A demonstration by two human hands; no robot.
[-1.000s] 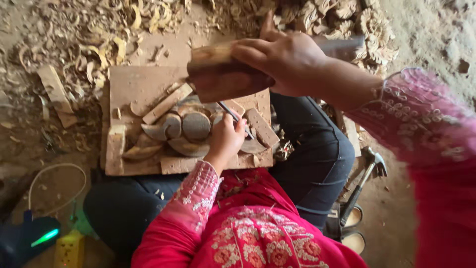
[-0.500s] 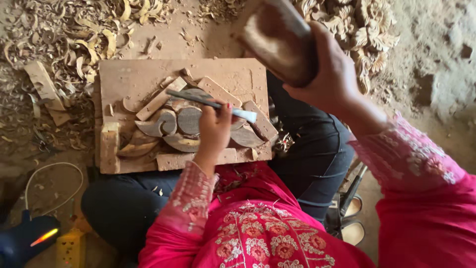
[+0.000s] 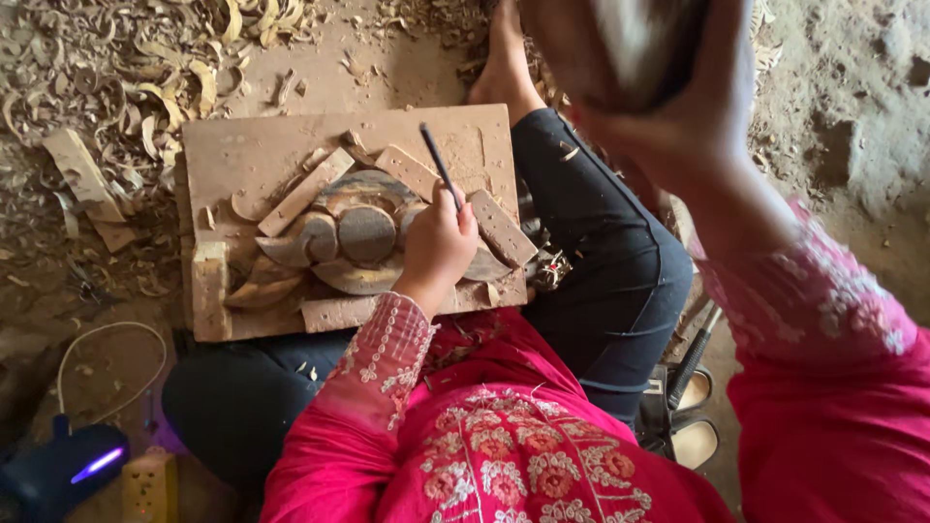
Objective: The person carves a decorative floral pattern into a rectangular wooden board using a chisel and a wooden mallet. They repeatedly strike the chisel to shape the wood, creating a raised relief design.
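On a dirt floor [image 3: 387, 58] strewn with shavings, the left hand [image 3: 441, 242] grips a chisel [image 3: 441, 165] against the carving [image 3: 363, 232] on the board [image 3: 242, 155]; the right hand [image 3: 678, 107] holds a mallet [image 3: 630, 39] raised, calling for a square strike.

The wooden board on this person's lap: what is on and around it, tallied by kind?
Wooden board: 1
Straight wooden blocks around the carving, such as one at its upper left: 5
Carved round piece: 1
Chisel, in the left hand: 1
Wooden mallet, raised in the right hand: 1
Total: 9
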